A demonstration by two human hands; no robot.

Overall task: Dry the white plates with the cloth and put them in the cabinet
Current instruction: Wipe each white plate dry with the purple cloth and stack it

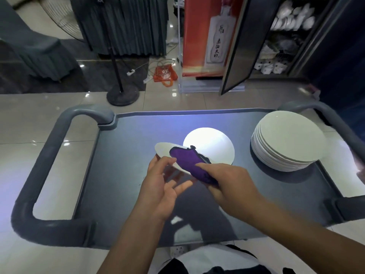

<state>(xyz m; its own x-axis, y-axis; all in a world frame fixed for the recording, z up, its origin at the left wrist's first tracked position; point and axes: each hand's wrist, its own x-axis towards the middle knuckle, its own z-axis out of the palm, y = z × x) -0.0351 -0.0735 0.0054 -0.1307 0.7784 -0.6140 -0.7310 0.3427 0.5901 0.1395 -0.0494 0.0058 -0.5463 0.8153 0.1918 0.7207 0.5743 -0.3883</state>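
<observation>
the left hand pinched the rim of a tilted round white plate above the grey plastic cart; the right hand gripped a crumpled purple cloth against it (stacked white plates sat at right, open cabinet behind).

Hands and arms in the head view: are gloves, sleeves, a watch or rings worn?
None show. The left hand and right hand are bare, without gloves, rings or a watch. Both forearms are uncovered up to the bottom edge of the picture, so no sleeve shows. Below them is white and black clothing.
</observation>
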